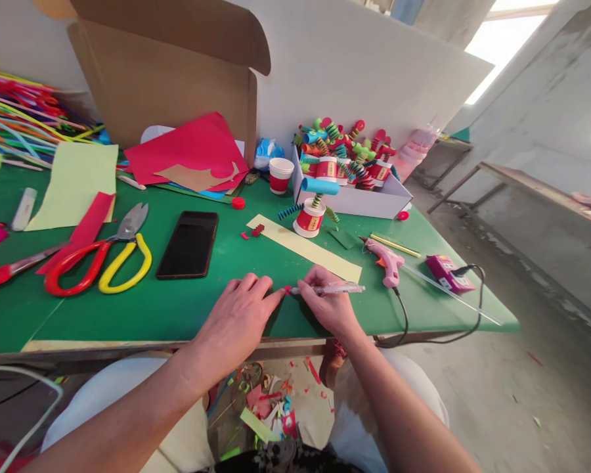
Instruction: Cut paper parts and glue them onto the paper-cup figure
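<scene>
From where I stand, the work is down at the near edge of a green table (246, 257). A tiny red piece (288, 290) lies on the tabletop right between the two hands. The left hand (241, 309) rests palm down, its index finger stretched out so that the tip meets the near-left side of that piece; the other fingers are bent and close together, and I can't tell whether the thumb, hidden from here, pinches anything. The right hand (328, 305) has a clear, pinkish pen (337, 288) pinched between thumb and fingers, lying almost flat, its point aimed left at the piece. The point is right at the piece, though I can't make out whether it touches.

Just beyond the hands lies a pale yellow paper strip (320, 253), with a red paper-cup figure (309, 219) standing at its far side. A pink glue gun (388, 263) lies to the right of the pen, and a dark phone (188, 245) lies to the left, beside red-and-yellow-handled scissors (131, 223).
</scene>
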{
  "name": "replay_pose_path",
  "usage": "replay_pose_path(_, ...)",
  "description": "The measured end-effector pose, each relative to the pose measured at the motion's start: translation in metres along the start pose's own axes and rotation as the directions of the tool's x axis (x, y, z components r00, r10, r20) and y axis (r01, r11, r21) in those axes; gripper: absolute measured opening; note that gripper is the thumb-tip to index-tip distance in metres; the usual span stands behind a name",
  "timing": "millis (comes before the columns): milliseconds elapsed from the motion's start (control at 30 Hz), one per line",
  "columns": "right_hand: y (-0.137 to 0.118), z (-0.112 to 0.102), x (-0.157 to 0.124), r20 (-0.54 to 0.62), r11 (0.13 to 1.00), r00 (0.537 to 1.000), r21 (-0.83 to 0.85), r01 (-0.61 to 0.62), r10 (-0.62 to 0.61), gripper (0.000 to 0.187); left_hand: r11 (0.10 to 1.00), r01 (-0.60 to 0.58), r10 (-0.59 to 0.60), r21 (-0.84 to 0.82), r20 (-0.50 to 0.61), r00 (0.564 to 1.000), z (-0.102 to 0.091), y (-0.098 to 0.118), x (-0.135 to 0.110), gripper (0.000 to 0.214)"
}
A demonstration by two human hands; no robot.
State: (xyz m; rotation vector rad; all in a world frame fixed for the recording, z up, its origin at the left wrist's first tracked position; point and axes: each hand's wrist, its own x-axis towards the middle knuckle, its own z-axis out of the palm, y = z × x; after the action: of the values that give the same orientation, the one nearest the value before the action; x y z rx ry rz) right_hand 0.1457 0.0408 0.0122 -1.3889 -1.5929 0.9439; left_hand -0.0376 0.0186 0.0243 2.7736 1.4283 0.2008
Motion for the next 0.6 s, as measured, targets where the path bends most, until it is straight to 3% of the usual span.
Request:
replay_pose_path(100,0.0015,-0.0005,0.0006,0.002,1.0,1.0,-0.001,0.006,-0.006,0.023,1.0,-0.005,0.005,-0.004,-0.009,1.0,0.0008,0.0,0.0,0.047)
replay_pose_path(300,0.0018,-0.0016,0.0013,-0.11,1.0,0.994,0.022,0.001,0.001,0.022,1.0,0.005,-0.005,0.008,0.014,1.0,0.0016,-0.0002,0.0001,0.048)
replay_pose_path(600,0.0025,0.0001,0.0008,-0.063,1.0,0.998,0.016,0.01,-0.009,0.023,1.0,-0.007,0.007,0.027,0.017,1.0,0.0003,0.0,-0.0005,0.049)
